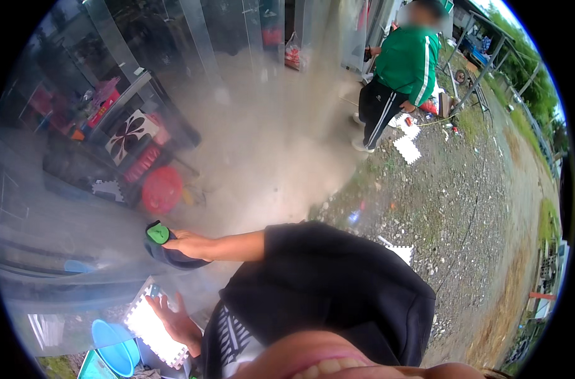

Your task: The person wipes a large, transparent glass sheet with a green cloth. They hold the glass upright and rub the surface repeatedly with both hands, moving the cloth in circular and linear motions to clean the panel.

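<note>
Out to the left, the right hand [187,244] has the dark, green-topped item [157,234]!
Fingers pinch its right edge, seemingly to keep that green patch uncovered; nearer, the left hand [175,324] is spread, apparently gripping nothing, by a white foam tile [145,330], contact impossible to tell. A blue basin [114,349] sits just left; far right, a person in green [407,66] stands.

A person [392,79] in a green jacket [409,58] stands near gravel [452,215]; trees [526,60] rise upper right, a blue basin [115,348] tilts lower left.
</note>
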Motion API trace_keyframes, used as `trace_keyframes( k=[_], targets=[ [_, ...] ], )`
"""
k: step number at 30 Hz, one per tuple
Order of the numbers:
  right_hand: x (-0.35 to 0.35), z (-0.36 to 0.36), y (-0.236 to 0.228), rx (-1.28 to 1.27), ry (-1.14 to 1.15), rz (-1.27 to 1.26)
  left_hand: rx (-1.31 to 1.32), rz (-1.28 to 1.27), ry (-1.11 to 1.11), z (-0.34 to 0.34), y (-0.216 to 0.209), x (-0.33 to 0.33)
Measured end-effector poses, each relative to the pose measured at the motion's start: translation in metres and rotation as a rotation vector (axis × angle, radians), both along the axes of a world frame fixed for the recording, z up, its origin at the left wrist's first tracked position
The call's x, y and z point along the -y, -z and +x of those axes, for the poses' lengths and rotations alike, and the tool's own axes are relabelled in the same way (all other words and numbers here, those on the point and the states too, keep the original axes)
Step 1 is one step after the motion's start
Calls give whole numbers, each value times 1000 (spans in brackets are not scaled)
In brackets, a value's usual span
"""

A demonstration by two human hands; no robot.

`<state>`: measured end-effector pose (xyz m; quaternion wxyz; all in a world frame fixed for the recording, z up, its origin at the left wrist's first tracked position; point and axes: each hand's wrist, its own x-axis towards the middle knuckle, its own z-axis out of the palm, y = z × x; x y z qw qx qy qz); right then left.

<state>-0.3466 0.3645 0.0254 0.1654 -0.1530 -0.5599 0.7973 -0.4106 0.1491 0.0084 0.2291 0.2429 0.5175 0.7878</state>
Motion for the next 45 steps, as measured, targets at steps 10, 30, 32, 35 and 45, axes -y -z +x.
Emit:
trace_keyframes(
  k=[10,30,32,35,45],
  targets=[
    [48,-10,-28,-388,-555,1020,52,169,111,18,9,-5],
    [-27,-56,-54,-339,154,738,54,111,-176,19,1,35],
    [-42,-80,-23,-292,35,632,117,153,-106,16,0,23],
    [-27,-83,-24,-326,-452,172,-181,-39,-110,9,12,16],
    [-35,-76,-21,-153,-678,336,32,341,-56,-23,-15,79]
  ],
)
